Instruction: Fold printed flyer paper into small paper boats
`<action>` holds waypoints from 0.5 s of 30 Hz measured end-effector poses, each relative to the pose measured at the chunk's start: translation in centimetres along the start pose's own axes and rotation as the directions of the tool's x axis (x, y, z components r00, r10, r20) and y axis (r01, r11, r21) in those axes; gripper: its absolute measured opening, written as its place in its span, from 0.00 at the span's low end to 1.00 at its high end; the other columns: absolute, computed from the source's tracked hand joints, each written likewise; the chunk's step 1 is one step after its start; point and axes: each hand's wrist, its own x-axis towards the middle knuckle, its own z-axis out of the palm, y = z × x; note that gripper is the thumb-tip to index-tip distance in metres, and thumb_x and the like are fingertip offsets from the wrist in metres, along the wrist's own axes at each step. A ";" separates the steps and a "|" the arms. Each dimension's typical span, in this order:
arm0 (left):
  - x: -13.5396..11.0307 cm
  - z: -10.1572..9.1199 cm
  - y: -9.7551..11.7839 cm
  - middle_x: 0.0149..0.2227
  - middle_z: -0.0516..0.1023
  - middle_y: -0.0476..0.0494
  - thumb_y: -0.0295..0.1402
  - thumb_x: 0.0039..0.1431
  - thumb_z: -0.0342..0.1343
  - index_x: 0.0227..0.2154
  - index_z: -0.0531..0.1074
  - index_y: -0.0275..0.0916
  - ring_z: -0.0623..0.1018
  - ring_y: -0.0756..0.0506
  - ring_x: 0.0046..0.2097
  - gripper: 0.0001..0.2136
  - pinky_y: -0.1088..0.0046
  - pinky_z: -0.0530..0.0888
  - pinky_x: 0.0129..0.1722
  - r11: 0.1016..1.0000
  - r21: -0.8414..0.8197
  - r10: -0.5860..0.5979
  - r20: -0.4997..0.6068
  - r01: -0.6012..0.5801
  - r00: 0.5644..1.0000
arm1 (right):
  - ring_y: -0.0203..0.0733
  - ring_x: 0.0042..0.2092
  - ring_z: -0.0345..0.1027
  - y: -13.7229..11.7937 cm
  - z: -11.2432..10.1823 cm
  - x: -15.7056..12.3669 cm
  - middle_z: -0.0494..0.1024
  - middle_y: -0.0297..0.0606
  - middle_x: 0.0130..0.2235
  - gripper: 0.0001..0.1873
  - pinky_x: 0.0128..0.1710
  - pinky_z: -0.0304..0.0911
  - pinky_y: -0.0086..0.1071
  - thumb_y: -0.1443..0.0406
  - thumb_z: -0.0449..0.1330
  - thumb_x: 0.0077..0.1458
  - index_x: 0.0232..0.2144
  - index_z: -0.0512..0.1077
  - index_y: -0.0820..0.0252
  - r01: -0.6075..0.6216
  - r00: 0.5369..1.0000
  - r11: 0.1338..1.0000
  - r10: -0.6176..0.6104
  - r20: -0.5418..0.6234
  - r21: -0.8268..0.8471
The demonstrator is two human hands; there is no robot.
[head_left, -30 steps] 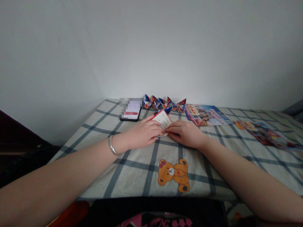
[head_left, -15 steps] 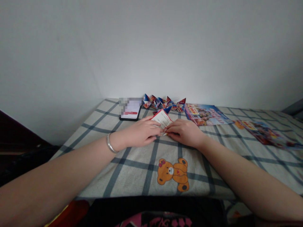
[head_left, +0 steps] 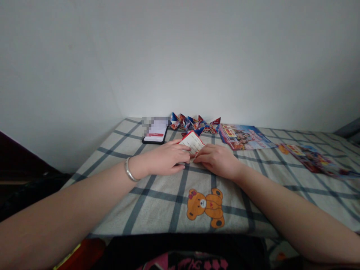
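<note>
A small piece of folded paper [head_left: 193,142], white with print and a red edge, lies on the checked cloth between my hands. My left hand [head_left: 168,157] rests with its fingers stretched over the paper's left side, thumb apart from them; a silver bangle circles the wrist. With fingers drawn together, my right hand [head_left: 218,159] pinches the paper's lower right edge and hides that corner. Just behind the paper stand several folded paper shapes [head_left: 194,123] with pointed corners, blue, red and printed; one [head_left: 197,131] sits in front of the others.
A phone [head_left: 156,131] with a lit screen lies at the back left. To the right are a colourful printed leaflet [head_left: 244,137] and another leaflet [head_left: 317,157]. The checked tablecloth [head_left: 157,210] carries a bear print [head_left: 206,206]. A white wall [head_left: 180,60] rises behind the table.
My right fingers have shifted slightly on the paper's lower edge and now cover more of its right side. My left hand has barely moved.
</note>
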 end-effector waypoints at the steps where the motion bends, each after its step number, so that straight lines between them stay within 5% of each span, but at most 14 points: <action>1: 0.0 -0.1 0.0 0.44 0.78 0.45 0.30 0.59 0.56 0.35 0.72 0.40 0.74 0.43 0.53 0.02 0.58 0.58 0.63 1.000 -0.002 0.001 0.006 -0.001 1.000 | 0.42 0.46 0.72 0.0 0.0 0.0 0.81 0.37 0.45 0.15 0.45 0.65 0.36 0.70 0.53 0.62 0.43 0.79 0.53 -0.001 1.000 1.000 0.001 0.005 -0.005; 8: 0.2 -0.4 0.0 0.41 0.79 0.46 0.30 0.58 0.57 0.34 0.72 0.41 0.73 0.43 0.54 0.02 0.57 0.55 0.65 1.000 -0.019 0.013 0.001 -0.013 1.000 | 0.42 0.49 0.72 -0.1 0.5 0.1 0.80 0.38 0.48 0.15 0.49 0.65 0.37 0.69 0.53 0.64 0.46 0.78 0.54 0.059 0.998 0.997 -0.057 -0.038 0.040; 15: 0.0 -0.2 -0.1 0.44 0.78 0.45 0.30 0.59 0.56 0.34 0.72 0.40 0.74 0.43 0.53 0.01 0.58 0.56 0.64 1.000 -0.021 0.008 0.022 -0.007 1.000 | 0.43 0.46 0.73 -0.2 -0.3 0.3 0.81 0.37 0.44 0.16 0.47 0.65 0.36 0.72 0.56 0.58 0.41 0.80 0.53 -0.012 1.000 1.000 0.011 0.026 0.019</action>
